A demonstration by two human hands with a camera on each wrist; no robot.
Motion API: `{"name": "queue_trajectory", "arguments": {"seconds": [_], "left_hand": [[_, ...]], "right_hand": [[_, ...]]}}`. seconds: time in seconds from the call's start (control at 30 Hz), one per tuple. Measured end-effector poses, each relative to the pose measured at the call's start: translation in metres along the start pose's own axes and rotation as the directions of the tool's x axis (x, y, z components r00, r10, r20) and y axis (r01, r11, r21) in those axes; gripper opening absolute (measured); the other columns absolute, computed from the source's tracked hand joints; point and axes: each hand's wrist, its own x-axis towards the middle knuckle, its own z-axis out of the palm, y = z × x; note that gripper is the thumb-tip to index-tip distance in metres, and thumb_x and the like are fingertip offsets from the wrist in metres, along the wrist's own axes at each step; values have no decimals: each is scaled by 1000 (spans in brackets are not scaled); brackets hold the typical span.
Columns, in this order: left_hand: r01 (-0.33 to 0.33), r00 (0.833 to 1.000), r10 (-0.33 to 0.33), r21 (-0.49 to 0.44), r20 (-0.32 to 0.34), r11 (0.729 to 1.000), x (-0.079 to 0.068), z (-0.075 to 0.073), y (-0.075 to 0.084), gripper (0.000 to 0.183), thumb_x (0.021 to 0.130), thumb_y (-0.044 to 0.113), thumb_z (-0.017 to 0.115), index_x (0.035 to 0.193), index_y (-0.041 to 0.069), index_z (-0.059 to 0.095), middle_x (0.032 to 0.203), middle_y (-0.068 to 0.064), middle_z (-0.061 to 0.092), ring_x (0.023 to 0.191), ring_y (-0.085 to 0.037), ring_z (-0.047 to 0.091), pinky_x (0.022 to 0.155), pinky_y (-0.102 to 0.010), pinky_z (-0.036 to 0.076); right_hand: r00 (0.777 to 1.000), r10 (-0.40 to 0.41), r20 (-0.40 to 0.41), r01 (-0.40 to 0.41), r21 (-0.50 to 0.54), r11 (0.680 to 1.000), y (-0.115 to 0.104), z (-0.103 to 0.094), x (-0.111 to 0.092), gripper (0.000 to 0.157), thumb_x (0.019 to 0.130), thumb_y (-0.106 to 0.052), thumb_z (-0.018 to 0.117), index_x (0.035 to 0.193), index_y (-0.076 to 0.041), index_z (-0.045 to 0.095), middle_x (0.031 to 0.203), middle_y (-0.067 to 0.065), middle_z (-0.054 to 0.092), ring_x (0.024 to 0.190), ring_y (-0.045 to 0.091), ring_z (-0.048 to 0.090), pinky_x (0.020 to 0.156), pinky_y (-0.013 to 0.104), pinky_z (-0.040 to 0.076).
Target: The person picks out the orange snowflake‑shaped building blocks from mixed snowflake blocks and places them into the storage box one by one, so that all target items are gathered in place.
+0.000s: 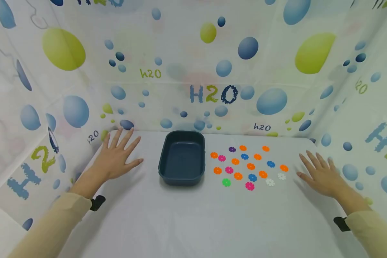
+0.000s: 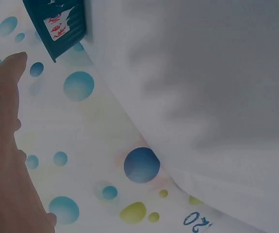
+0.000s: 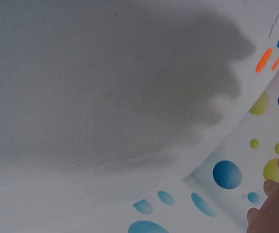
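Observation:
My left hand (image 1: pixel 114 159) hovers over the left side of the white table, its fingers spread and holding nothing. To its right stands a dark blue rectangular tray (image 1: pixel 182 181) with raised walls. Over the right side, my right hand (image 1: pixel 322 175) is also spread and holds nothing. Several small flat flower-shaped pieces (image 1: pixel 251 166) lie scattered between the tray and the right hand, in orange, pink, blue, purple, green and white. An orange piece (image 1: pixel 284 168) and a white piece (image 1: pixel 282 176) are nearest the right fingertips. In the left wrist view, the tray's outer side (image 2: pixel 64 29) shows a label.
A white cloth covers the table (image 1: pixel 193 222). Behind it and at both sides hangs a curtain (image 1: pixel 180 46) printed with blue and green bubbles and H2O lettering. Dark bands (image 1: pixel 98 203) sit at both wrists, by the beige sleeves.

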Motion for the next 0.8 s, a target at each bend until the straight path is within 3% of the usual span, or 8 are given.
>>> {"name": "queue_trajectory", "arguments": {"seconds": [0.17, 0.3, 0.5, 0.63, 0.8], "left_hand": [[-32, 997, 30, -28, -66, 999, 1, 6, 4, 83, 96, 57, 61, 161, 12, 32, 170, -17, 12, 154, -46, 3, 118, -73, 7], [-45, 993, 36, -74, -110, 996, 5, 9, 7, 82, 94, 52, 66, 159, 11, 35, 169, -18, 15, 152, -49, 9, 117, -73, 14], [-25, 994, 5, -192, -105, 981, 10, 13, 12, 83, 95, 48, 69, 160, 11, 32, 167, -20, 20, 150, -52, 16, 114, -74, 19], [3, 998, -24, -330, -61, 944, 14, 16, 17, 83, 96, 41, 69, 161, 11, 28, 166, -21, 22, 149, -50, 20, 114, -74, 23], [20, 998, -44, -521, -34, 854, 19, 17, 23, 80, 99, 32, 69, 161, 7, 26, 164, -23, 24, 148, -47, 25, 115, -69, 27]], "right_hand": [[1000, -7, -25, 8, 75, 997, -8, 3, 2, 80, 103, -41, 58, 160, -1, 20, 160, 35, 18, 144, 61, 14, 114, 78, 0], [1000, 1, -30, 2, 122, 993, -11, 4, 6, 80, 98, -33, 67, 157, 1, 25, 157, 38, 21, 139, 62, 21, 111, 80, 12], [999, 38, 31, -43, 182, 982, -19, 9, 13, 80, 94, -26, 72, 154, 3, 28, 154, 39, 23, 135, 62, 26, 104, 82, 23], [996, 63, 59, -76, 264, 961, -21, 9, 19, 80, 94, -25, 73, 153, 7, 28, 152, 41, 24, 134, 61, 28, 102, 82, 28], [994, 79, 82, -103, 363, 926, -26, 9, 29, 77, 95, -21, 72, 150, 12, 30, 148, 43, 26, 132, 60, 31, 103, 77, 34]]}}
